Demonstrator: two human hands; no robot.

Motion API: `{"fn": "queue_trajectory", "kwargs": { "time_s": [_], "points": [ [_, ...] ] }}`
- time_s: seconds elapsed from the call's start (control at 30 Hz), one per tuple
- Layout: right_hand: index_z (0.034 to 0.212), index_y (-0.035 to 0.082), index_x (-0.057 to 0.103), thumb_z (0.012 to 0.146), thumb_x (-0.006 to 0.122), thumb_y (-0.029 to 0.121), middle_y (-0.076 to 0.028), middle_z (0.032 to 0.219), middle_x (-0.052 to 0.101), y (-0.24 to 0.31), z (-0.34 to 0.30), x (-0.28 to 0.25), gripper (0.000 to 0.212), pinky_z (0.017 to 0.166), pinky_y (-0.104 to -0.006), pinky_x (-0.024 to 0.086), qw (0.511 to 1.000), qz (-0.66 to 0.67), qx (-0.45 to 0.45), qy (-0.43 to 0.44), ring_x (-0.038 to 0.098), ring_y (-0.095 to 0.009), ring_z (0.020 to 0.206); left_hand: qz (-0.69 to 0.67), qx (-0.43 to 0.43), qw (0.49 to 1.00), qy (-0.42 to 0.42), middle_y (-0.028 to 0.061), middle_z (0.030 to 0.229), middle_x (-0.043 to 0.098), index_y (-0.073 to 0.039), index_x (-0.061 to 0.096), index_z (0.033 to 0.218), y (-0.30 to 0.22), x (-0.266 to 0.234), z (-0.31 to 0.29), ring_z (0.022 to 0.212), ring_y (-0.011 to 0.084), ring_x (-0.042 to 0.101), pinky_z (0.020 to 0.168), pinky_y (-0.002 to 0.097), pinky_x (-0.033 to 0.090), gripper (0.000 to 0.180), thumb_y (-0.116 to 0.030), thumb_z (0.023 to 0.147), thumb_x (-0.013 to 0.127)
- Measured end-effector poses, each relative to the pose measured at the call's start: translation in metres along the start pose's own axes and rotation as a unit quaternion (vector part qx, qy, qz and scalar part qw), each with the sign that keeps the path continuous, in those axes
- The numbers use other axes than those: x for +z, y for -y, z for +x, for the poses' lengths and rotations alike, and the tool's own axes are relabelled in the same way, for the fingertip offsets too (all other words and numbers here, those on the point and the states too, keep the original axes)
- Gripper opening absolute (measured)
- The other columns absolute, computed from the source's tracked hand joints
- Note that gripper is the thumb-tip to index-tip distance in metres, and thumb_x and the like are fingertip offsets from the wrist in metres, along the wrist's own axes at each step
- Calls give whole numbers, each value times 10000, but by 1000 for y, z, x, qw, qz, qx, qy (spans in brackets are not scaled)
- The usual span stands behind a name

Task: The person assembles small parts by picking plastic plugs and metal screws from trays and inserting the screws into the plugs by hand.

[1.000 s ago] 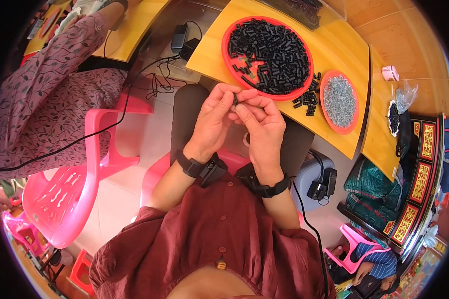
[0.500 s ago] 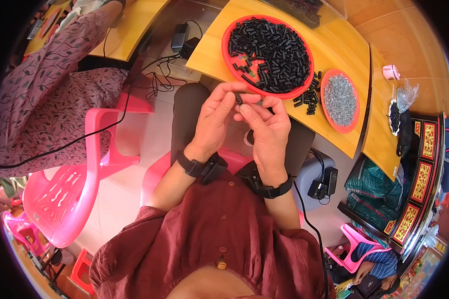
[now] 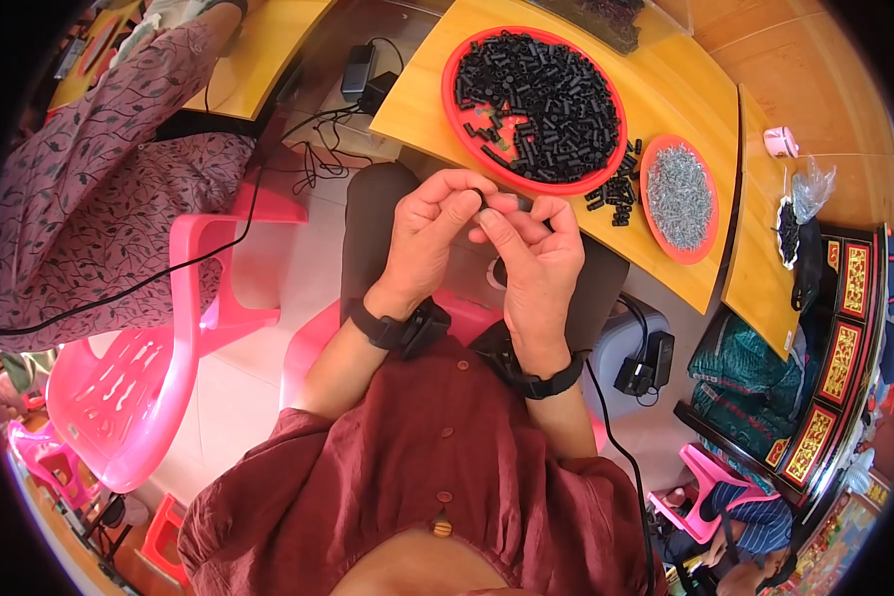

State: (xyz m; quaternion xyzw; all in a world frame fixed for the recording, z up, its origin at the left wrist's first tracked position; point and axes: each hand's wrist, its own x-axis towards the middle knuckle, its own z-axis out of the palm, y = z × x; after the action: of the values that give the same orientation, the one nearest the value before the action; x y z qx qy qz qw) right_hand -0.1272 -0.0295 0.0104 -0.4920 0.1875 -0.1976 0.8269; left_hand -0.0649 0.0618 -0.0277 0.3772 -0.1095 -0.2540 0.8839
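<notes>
Between the fingertips of both hands is a small black cylindrical piece [image 3: 482, 199], mostly covered by the fingers. My left hand [image 3: 429, 230] pinches it from the left, thumb against forefinger. From the other side my right hand [image 3: 536, 253] closes on it with thumb and fingers. Just beyond the hands, a round red tray [image 3: 451, 111] on the yellow table holds a heap of short black tubular pieces [image 3: 566, 109]. Several more loose black pieces [image 3: 621, 199] lie beside it. A smaller orange-red tray [image 3: 650, 204] to the right carries many small silvery metal parts [image 3: 681, 194].
The yellow table [image 3: 417, 99] has its near edge just ahead of my knees. A pink chair [image 3: 119, 397] stands at left, beside a person in patterned clothing [image 3: 119, 199]. Black cables [image 3: 318, 149] trail on the floor. Dark green bags [image 3: 745, 377] sit at right.
My fingers have shifted slightly on the small black piece, covering more of it. Both hands stay close together in nearly the same place.
</notes>
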Motion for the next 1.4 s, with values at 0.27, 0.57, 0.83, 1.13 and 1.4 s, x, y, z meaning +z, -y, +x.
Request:
{"fn": "queue_trajectory", "kwargs": {
  "time_s": [0.27,0.57,0.83,1.13,1.4],
  "points": [
    [936,50,378,807,648,-88,-160,902,660,2,0,-6,330,663,-252,540,1000,-4,-8,-7,662,-179,718,-6,-45,999,24,152,1019,656,-9,544,1085,-4,3,0,968,190,628,846,288,505,221,-192,970,496],
    [950,49,374,800,641,-104,-141,861,658,1,-4,-8,342,650,-230,525,996,83,1,19,652,-164,707,40,-44,998,-3,56,979,617,-8,604,1092,-12,11,-5,733,78,550,627,189,449,197,-107,942,525],
    [987,46,367,786,664,-96,-131,826,665,7,-8,-15,385,644,-226,518,995,85,-36,21,648,-155,691,10,-52,999,4,42,931,597,-19,595,1114,-5,19,-6,709,81,523,594,187,420,221,-134,927,569],
    [1123,37,598,736,745,206,-59,820,597,43,1,-35,447,609,-305,482,797,-462,-381,78,594,-207,666,-45,-94,993,53,7,901,542,-38,523,1164,-2,22,-8,856,94,536,791,235,462,301,-207,924,590],
    [1109,44,553,775,672,251,-49,822,499,54,-4,-40,410,621,-303,463,692,-572,-417,141,555,-197,690,-39,-127,989,65,-29,920,508,-63,474,1171,-1,30,-12,823,52,504,776,204,463,314,-231,930,584]
  ]
}}
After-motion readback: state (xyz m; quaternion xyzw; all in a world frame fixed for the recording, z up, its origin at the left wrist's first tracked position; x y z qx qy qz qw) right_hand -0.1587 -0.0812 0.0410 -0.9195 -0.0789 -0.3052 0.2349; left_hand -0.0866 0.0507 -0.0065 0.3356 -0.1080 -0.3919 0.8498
